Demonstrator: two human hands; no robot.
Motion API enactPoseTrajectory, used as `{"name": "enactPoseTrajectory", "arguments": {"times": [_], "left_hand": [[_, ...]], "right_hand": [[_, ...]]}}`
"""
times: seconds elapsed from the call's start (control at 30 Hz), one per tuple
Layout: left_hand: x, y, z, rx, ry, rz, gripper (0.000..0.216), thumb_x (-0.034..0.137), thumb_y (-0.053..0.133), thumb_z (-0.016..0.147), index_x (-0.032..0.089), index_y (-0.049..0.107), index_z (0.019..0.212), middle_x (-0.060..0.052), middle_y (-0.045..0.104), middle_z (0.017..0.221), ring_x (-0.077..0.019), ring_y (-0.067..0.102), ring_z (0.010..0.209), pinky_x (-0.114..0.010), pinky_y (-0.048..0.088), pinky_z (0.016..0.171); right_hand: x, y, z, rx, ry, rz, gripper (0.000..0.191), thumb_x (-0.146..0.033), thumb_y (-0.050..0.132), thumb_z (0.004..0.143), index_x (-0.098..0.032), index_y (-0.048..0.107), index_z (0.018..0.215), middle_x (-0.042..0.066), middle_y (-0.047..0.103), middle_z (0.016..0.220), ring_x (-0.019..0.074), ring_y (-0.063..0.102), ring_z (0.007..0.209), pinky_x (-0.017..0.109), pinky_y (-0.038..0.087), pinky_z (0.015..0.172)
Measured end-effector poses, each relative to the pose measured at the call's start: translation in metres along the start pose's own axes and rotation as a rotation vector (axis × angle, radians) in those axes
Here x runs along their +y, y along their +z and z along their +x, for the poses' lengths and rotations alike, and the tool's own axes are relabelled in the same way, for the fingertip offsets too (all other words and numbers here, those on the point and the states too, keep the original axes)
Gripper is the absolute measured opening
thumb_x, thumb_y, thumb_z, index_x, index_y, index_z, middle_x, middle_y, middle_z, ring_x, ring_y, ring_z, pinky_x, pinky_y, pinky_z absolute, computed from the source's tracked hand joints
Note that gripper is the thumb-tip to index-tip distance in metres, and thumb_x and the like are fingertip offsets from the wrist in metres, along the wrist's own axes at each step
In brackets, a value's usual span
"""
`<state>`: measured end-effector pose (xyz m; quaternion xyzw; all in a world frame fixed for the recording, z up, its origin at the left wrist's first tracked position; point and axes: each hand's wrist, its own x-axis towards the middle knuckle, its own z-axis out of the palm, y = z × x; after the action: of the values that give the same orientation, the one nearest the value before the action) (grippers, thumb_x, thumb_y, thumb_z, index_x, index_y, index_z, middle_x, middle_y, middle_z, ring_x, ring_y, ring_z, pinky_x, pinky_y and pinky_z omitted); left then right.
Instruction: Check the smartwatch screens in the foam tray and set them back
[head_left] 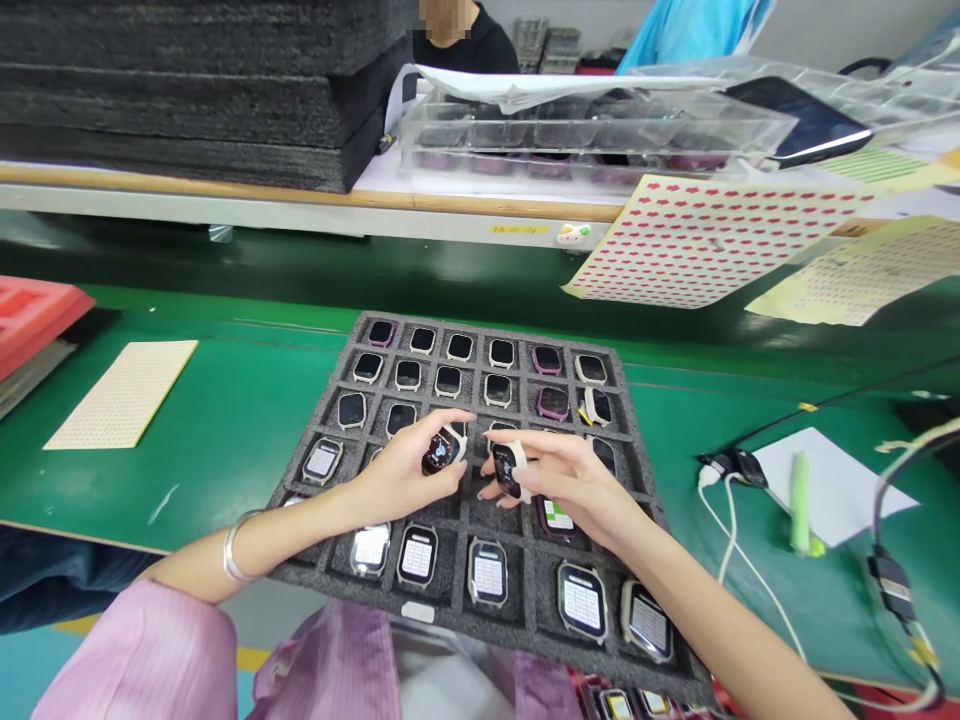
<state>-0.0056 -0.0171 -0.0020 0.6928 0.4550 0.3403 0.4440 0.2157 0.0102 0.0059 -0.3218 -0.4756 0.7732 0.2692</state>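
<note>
A dark grey foam tray [525, 610] with a grid of pockets lies on the green bench in front of me, most pockets holding small watch bodies. My left hand [409, 470] is closed on a white watch body with a dark screen [441, 452], lifted just above the tray's middle. My right hand [570, 475] pinches another white watch body [508, 468] upright beside it. The two hands nearly touch. Watch bodies in the near rows, such as one [582, 600], show lit white screens; the far rows are dark. A silver bangle [234, 548] is on my left wrist.
Sticker sheets hang at the right [697, 245] and lie at the left [124, 392]. White cables [724, 520], a green pen [801, 500] on white paper, clear plastic trays [585, 125], black foam stacks [187, 80] and a red tray [34, 310] surround the bench. A person sits across.
</note>
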Motion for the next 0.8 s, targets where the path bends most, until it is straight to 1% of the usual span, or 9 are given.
{"name": "enactPoseTrajectory", "arguments": {"times": [0.1,0.23,0.33,0.5,0.67,0.8], "left_hand": [[-0.0001,-0.0008,0.0000,-0.020,0.005,0.001,0.035,0.018,0.053,0.081,0.019,0.049,0.116,-0.005,0.061,0.105,-0.0193,0.057,0.093,-0.030,0.043,0.085],[0.0002,-0.0020,-0.0009,0.010,-0.003,-0.005,0.036,0.016,0.053,0.080,0.019,0.049,0.116,-0.002,0.059,0.094,-0.0158,0.055,0.079,-0.027,0.044,0.075],[0.0003,-0.0020,-0.0010,0.007,-0.009,-0.002,0.036,0.014,0.053,0.078,0.019,0.050,0.114,0.000,0.057,0.087,-0.0139,0.052,0.072,-0.025,0.042,0.070],[0.0010,-0.0031,-0.0014,0.053,-0.002,0.008,0.035,0.013,0.053,0.077,0.019,0.050,0.111,0.000,0.055,0.089,-0.0147,0.051,0.076,-0.025,0.042,0.073],[0.0032,-0.0058,-0.0029,0.067,0.001,-0.004,0.033,0.013,0.052,0.078,0.018,0.049,0.110,0.000,0.053,0.085,-0.0136,0.050,0.072,-0.024,0.041,0.068],[0.0039,-0.0061,-0.0025,0.069,0.007,0.020,0.034,0.012,0.052,0.076,0.018,0.050,0.110,-0.001,0.054,0.090,-0.0142,0.052,0.076,-0.024,0.043,0.070]], "right_hand": [[0.0009,-0.0009,0.0006,0.007,0.000,-0.013,0.042,-0.027,0.074,0.076,-0.018,0.065,0.117,0.010,0.070,0.096,0.0262,0.070,0.081,0.036,0.056,0.069],[0.0013,-0.0013,0.0002,0.028,-0.018,-0.030,0.042,-0.026,0.074,0.076,-0.017,0.065,0.117,0.010,0.070,0.097,0.0266,0.070,0.082,0.035,0.057,0.069],[0.0015,-0.0020,-0.0001,0.035,-0.025,-0.048,0.039,-0.025,0.074,0.077,-0.017,0.066,0.114,0.010,0.070,0.097,0.0266,0.070,0.082,0.035,0.056,0.069],[0.0021,-0.0034,-0.0003,0.031,-0.042,-0.052,0.038,-0.024,0.073,0.078,-0.018,0.065,0.115,0.010,0.069,0.098,0.0259,0.071,0.082,0.034,0.056,0.069],[0.0006,-0.0021,-0.0017,0.046,-0.050,-0.047,0.037,-0.024,0.073,0.079,-0.019,0.065,0.114,0.009,0.069,0.096,0.0256,0.071,0.081,0.034,0.056,0.069],[-0.0007,-0.0001,-0.0029,0.031,-0.039,-0.034,0.036,-0.024,0.073,0.079,-0.018,0.066,0.113,0.009,0.069,0.096,0.0251,0.071,0.080,0.032,0.056,0.068]]}}
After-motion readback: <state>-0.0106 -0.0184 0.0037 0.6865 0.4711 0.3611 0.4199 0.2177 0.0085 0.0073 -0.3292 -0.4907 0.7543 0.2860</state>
